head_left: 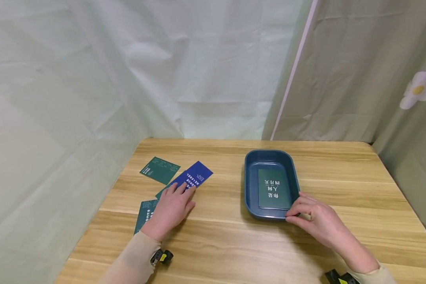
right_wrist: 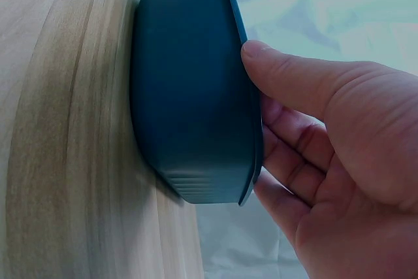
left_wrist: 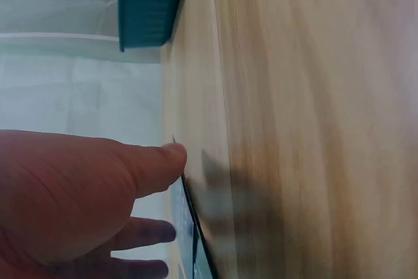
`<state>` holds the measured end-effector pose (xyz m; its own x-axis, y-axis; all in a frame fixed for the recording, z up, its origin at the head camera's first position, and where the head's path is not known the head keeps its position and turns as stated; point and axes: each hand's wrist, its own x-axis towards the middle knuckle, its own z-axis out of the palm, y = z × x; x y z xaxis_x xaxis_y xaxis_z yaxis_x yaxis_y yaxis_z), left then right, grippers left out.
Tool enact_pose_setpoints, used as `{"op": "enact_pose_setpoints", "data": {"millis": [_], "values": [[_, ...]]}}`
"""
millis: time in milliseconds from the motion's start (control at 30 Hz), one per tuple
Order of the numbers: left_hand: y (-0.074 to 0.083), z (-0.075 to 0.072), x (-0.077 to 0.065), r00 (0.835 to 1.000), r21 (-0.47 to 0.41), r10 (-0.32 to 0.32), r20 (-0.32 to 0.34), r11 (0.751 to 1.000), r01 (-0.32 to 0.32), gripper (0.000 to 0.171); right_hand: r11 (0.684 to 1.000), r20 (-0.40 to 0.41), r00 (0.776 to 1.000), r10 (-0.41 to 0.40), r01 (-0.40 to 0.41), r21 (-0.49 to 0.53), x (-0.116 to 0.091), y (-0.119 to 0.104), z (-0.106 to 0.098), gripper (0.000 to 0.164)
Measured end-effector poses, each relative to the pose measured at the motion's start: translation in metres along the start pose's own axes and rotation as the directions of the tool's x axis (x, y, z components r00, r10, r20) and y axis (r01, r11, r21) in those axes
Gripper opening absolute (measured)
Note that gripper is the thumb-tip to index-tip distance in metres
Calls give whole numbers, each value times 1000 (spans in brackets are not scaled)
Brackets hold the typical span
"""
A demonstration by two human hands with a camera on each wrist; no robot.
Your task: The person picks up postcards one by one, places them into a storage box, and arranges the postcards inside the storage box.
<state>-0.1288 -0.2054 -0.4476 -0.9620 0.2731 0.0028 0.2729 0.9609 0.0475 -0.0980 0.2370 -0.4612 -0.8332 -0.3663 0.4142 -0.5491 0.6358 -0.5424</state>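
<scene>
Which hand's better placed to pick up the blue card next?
Probably the left hand: it already reaches over the blue card. The right hand is farther off, gripping the tray.

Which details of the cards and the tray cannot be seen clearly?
Head view: part of blue card, under left hand.
Head view: part of near green card, behind same hand.
Head view: fine print on far green card, too small.
Right wrist view: inside of tray, behind its wall.
</scene>
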Motion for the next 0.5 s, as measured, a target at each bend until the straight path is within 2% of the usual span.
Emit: {"op": "enact_pose_setpoints", "data": {"millis": [167, 300, 500], "values": [[1, 1, 6, 994, -65, 7, 108, 998, 0, 57, 1000, 3, 1000, -15, 15, 19, 1, 0, 0, 36], [9, 2, 9, 991, -88, 39, 129, 996, -28, 59, 999, -10, 1000, -24, 24, 22, 1, 0, -1, 38], [20, 3, 11, 986, -96, 37, 160, 995, -22, 60, 1000, -3, 1000, -18, 18, 20, 1, 1, -1, 38]]}}
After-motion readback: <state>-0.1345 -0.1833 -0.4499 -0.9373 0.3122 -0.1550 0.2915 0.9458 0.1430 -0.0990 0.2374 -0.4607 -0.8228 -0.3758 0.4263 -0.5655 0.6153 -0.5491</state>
